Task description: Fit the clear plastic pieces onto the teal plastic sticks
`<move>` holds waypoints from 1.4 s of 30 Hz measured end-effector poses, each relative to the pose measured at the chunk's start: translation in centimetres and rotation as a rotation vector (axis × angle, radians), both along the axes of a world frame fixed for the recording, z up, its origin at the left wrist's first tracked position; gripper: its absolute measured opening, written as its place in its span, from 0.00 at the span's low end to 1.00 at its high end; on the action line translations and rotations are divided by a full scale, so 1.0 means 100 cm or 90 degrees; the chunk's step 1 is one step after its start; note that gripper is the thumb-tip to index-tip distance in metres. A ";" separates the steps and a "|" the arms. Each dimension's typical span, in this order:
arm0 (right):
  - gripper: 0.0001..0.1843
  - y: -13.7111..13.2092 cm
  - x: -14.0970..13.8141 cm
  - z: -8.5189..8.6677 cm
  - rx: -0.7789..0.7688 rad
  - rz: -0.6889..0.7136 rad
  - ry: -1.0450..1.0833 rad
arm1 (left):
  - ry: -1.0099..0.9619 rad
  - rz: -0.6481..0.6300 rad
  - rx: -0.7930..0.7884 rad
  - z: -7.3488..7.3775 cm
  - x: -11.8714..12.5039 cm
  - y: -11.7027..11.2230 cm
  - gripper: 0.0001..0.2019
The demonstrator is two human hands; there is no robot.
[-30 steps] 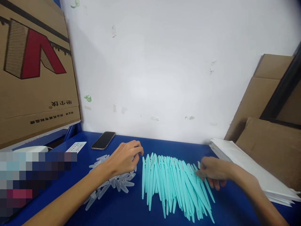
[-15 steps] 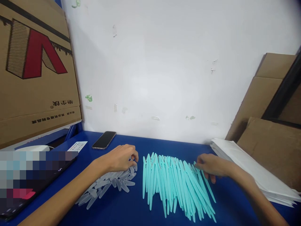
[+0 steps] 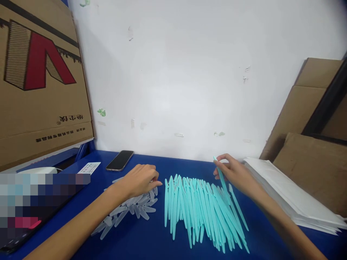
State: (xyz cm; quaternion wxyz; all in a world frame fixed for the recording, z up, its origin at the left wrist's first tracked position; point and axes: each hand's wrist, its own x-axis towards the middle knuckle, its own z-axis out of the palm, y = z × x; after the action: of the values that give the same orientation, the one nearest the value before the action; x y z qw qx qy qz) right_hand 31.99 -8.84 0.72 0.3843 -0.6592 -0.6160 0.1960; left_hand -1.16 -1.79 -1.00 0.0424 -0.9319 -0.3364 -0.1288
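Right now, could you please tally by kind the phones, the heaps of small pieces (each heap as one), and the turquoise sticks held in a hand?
Phone: 1
Heap of turquoise sticks: 1
Heap of clear pieces: 1
Turquoise stick held in the right hand: 1
Total: 4

Inside the heaps, overlap prevents an exact count.

Phone [image 3: 120, 160] near wall [image 3: 173, 79]; printed carton [image 3: 46, 104] left; white sheets [image 3: 291, 195] right.
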 end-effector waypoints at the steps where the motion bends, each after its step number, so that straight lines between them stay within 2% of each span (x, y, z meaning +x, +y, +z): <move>1: 0.17 0.000 -0.003 -0.001 0.027 0.002 -0.016 | 0.012 0.004 0.013 0.001 0.000 -0.001 0.16; 3: 0.19 0.000 -0.008 -0.004 0.060 0.019 -0.051 | 0.033 0.001 0.028 0.001 0.002 -0.004 0.14; 10: 0.20 -0.008 -0.034 -0.010 0.038 0.057 -0.175 | 0.084 0.010 0.038 -0.002 0.013 -0.013 0.14; 14: 0.21 -0.011 -0.042 -0.014 0.066 0.075 -0.194 | 0.067 0.014 0.037 -0.007 0.016 -0.015 0.09; 18: 0.20 -0.011 -0.046 -0.021 0.142 0.133 -0.217 | 0.067 0.042 0.056 -0.013 0.017 -0.015 0.09; 23: 0.18 -0.012 -0.050 -0.023 0.171 0.161 -0.226 | 0.108 0.064 0.063 -0.012 0.021 -0.018 0.08; 30: 0.16 -0.013 -0.054 -0.027 0.177 0.195 -0.250 | 0.007 0.063 0.087 -0.002 0.021 -0.016 0.08; 36: 0.18 -0.018 -0.061 -0.026 0.184 0.183 -0.320 | -0.110 -0.020 0.127 -0.008 0.024 -0.016 0.10; 42: 0.19 -0.021 -0.063 -0.023 0.227 0.187 -0.341 | -0.131 -0.060 0.147 -0.011 0.028 -0.019 0.12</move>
State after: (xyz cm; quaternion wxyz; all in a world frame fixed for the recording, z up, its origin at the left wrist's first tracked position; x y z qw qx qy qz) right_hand 25.74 -10.98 -1.58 0.2860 -0.5138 -0.8078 -0.0409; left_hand 1.60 -3.66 -2.14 0.1080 -0.9175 -0.2779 -0.2632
